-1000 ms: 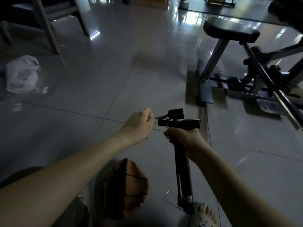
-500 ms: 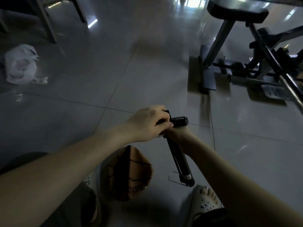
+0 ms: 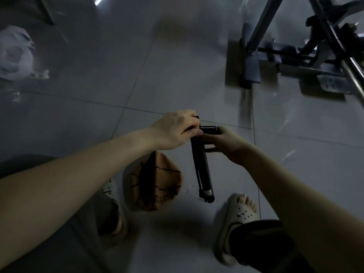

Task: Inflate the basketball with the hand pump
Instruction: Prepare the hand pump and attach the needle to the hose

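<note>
Dimly, left hand (image 3: 176,131) and right hand (image 3: 226,143) both grip the half-hidden pump handle (image 3: 209,128).

Grey glossy tiled floor (image 3: 177,66): grout lines visible, streaked reflections at 12 and 2 o'clock.

Crumpled white plastic bag (image 3: 14,54): lying on the floor at 10 o'clock, with small white scraps (image 3: 40,74) just beside it.

Slanted dark furniture leg (image 3: 46,10): 11 o'clock, cut by the frame edge.

Dark metal exercise machine frame (image 3: 295,54): 2 o'clock, its flat base bar (image 3: 251,71) resting on the floor.

Beige perforated foam sandal (image 3: 238,219): 5 o'clock, worn, toes exposed.

Second pale sandal (image 3: 108,189): 7 o'clock, largely hidden.
</note>
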Available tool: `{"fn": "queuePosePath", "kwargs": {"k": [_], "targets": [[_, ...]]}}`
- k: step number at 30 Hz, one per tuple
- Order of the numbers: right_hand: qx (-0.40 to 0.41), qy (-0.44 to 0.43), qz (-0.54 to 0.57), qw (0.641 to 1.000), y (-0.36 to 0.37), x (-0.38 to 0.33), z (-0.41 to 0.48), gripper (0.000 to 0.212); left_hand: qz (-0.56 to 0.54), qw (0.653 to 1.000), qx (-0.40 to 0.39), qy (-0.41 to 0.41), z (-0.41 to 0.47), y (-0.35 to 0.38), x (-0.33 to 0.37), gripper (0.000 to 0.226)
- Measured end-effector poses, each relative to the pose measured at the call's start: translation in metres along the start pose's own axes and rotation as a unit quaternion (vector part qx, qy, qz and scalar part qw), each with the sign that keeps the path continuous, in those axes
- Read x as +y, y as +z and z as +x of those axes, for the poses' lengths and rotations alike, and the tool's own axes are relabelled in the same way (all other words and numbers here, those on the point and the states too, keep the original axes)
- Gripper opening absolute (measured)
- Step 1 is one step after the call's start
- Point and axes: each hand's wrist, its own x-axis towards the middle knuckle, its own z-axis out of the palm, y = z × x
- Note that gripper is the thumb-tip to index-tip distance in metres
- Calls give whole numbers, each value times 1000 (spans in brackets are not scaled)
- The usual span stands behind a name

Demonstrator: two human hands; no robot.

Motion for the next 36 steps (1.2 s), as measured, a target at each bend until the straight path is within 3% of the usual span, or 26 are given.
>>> {"fn": "queuePosePath", "kwargs": {"k": [2, 5, 9, 12, 16, 21, 23, 26, 29, 33, 36], "targets": [[63, -24, -118, 991, 1, 3, -1, 29, 8, 1000, -6, 10, -1, 10, 1, 23], [118, -42, -322, 938, 0, 9, -1, 28, 40, 998, -21, 32, -2, 31, 7, 23], [132, -24, -441, 888, 5, 20, -2, 20, 91, 994, -3, 53, 1, 43, 10, 27], [153, -6, -467, 871, 4, 23, 0, 20, 105, 993, 18, 45, 5, 44, 13, 23], [144, 20, -468, 872, 7, 27, 1, 21, 35, 999, 14, 0, 7, 47, 15, 24], [199, 117, -330, 915, -24, 28, -1, 31, -49, 981, 59, -179, 4, 38, -1, 37], [212, 123, -320, 915, -35, 28, -6, 31, -114, 964, 68, -231, -1, 25, -19, 40], [174, 94, -403, 894, -22, 29, -11, 21, -154, 951, 12, -267, -14, 28, -31, 39], [115, 59, -525, 841, -10, 26, -12, 11, -133, 938, -7, -320, -21, 43, -39, 39], [81, 36, -617, 782, -6, 24, -14, 13, -241, 866, 40, -435, -15, 45, -59, 36], [58, 52, -650, 756, 0, 29, -17, 17, -325, 830, 58, -450, -3, 50, -63, 32]]}}
